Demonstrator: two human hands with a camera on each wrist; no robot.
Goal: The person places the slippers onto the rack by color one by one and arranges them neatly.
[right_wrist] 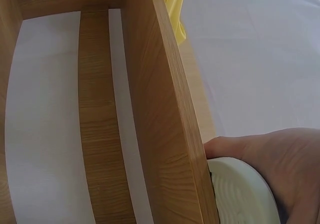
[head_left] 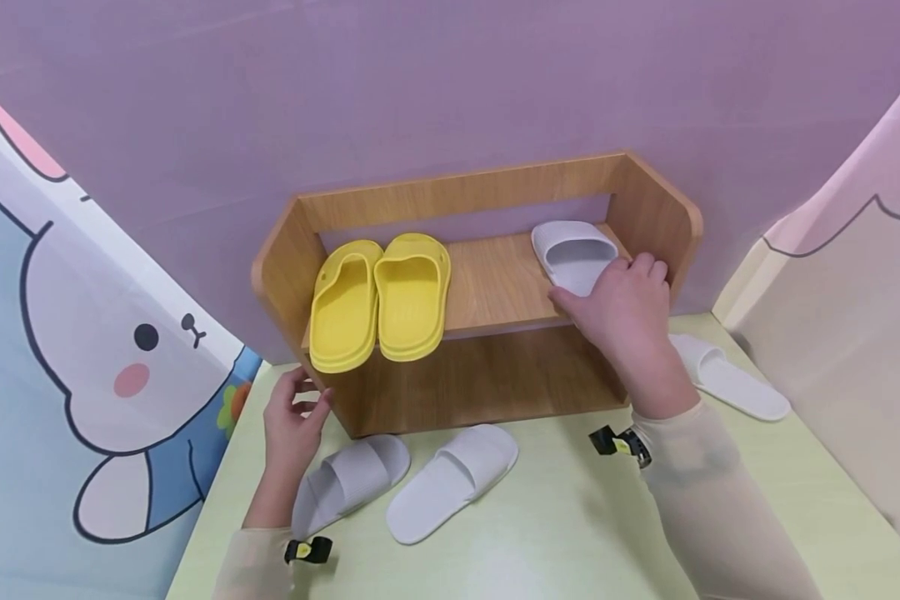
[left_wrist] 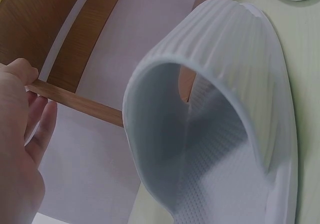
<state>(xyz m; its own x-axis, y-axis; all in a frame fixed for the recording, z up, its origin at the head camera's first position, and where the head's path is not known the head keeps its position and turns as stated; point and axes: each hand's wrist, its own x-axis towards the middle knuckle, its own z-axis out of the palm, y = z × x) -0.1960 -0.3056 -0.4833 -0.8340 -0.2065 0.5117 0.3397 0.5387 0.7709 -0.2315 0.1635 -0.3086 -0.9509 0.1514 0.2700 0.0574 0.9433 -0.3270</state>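
right hand [head_left: 630,321] clamping white backless rubbery slipper [head_left: 573,262], apparently seating it | brown wooden two-tier rack [head_left: 487,279], right edge | left hand [head_left: 294,421] pinching its left edge | next likely requiring release

Head camera looks forward and down from above; both wrist cameras, closer, share the wooden rack [head_left: 491,279]

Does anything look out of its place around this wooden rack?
Yes. One white slipper lies alone to the right of the wooden rack, whereas the yellow clogs stand side by side on it. Possibly it belongs with the shelved slipper that the right hand grips.
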